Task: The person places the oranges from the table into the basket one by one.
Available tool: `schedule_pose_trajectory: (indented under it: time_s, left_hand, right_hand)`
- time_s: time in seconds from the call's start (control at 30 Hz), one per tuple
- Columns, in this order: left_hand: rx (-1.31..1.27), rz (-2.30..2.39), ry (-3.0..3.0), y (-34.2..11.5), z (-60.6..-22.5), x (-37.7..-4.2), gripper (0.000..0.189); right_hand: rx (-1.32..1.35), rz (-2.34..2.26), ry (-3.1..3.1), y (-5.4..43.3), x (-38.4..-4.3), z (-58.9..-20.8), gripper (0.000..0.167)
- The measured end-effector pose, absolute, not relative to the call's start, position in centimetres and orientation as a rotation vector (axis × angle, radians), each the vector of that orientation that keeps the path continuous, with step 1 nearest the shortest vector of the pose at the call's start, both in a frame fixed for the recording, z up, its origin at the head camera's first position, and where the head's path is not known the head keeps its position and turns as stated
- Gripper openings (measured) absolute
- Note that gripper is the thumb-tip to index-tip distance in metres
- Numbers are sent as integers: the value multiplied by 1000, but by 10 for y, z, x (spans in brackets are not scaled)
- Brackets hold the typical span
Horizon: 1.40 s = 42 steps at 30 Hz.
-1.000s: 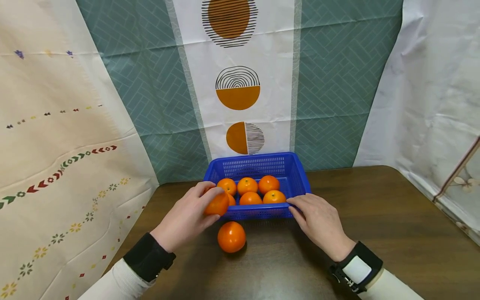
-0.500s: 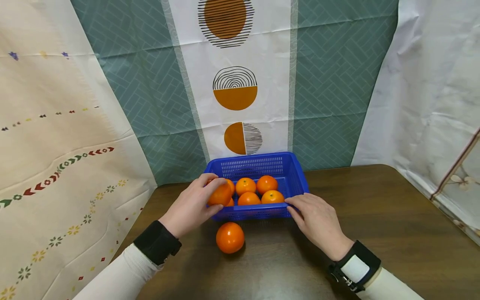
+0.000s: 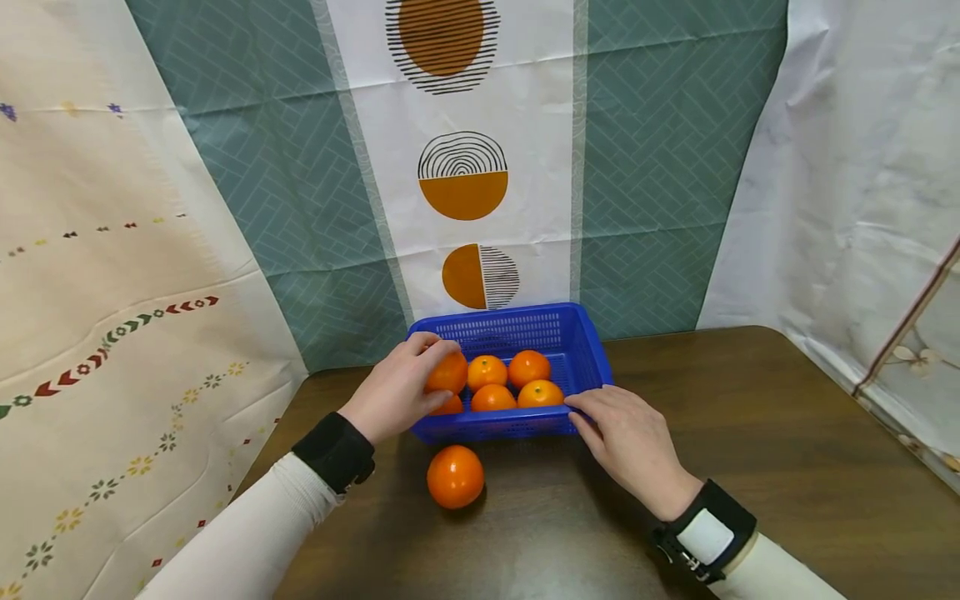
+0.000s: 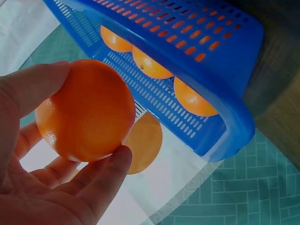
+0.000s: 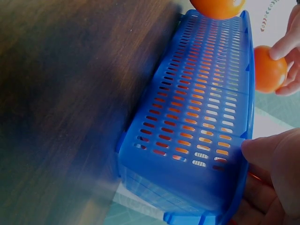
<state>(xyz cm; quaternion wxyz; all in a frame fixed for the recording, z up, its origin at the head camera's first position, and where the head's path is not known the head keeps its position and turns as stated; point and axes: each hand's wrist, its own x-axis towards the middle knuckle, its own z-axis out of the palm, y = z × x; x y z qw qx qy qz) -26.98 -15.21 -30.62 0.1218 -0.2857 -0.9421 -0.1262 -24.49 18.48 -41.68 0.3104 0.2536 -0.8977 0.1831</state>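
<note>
My left hand (image 3: 397, 385) holds an orange (image 3: 447, 373) between thumb and fingertips, over the left part of a blue plastic basket (image 3: 495, 427). In the left wrist view this orange (image 4: 86, 110) hangs clear of the basket wall. Several other oranges (image 3: 487, 372) lie inside the basket; the held one and the hand partly hide those at the left. My right hand (image 3: 628, 437) pinches the front rim near its right corner. In the right wrist view the thumb (image 5: 262, 150) presses outside, with fingers behind the rim. One more orange (image 3: 455, 477) sits on the table before the basket.
The brown wooden table (image 3: 735, 433) carries the basket near its back edge. Behind hangs a green and white patterned cloth (image 3: 652, 208). A cream embroidered cloth (image 3: 135, 375) drapes along the left side, and a white cloth (image 3: 862, 208) along the right.
My left hand has carried its orange up and forward from the basket's front left rim to over its inside. The right hand keeps its hold on the rim. The view has shifted slightly.
</note>
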Motion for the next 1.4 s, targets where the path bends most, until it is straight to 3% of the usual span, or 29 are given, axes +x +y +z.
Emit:
schedule_pose_trajectory:
  time_s: [0.8, 1.4]
  left_hand:
    - [-698, -296, -2937, -138, -307, -330, 65]
    - [-734, -228, -3080, -122, -322, -342, 57]
  right_hand:
    - [673, 491, -2394, 184, -245, -416, 24]
    - [669, 481, -2390, 185, -245, -415, 23]
